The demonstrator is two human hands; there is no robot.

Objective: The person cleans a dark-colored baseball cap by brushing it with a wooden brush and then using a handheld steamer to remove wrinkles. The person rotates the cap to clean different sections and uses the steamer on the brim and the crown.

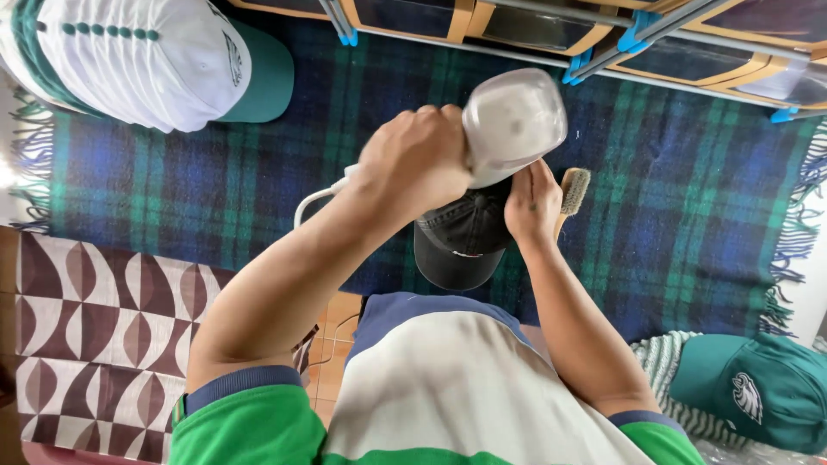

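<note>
**Steaming a Dark Cap Over the Plaid Blanket**

Over the middle of the blanket [172, 172], a person is working on a dark cap [461, 241]. Their left hand [413, 159] is wrapping tight around the handle of a white hand steamer [514, 120], with a white cord [314, 200] trailing out to the left. It looks like the steamer is pointing down at the cap, so the hand is lifting it high and tipping it over.

Their right hand [531, 205] is pinching the cap from the right side. It seems to be keeping the cap steady under the steamer. Both hands are close together, with the cap between and just below them.

Just beside the right hand, a small brush [573, 191] is lying on the blanket, near enough to grab.

Far to the left, a stack of white caps with green brims [146, 60] is sitting at the blanket's edge. Near the right corner, a green cap [758, 387] is resting on a striped cloth [663, 362]. Along the far edge, wooden frames [534, 26] are closing things in.

Lots of blanket is lying bare on both sides, giving the arms room to swing. To the near left, the blanket is ending at a brown and white patterned mat [103, 327].
</note>
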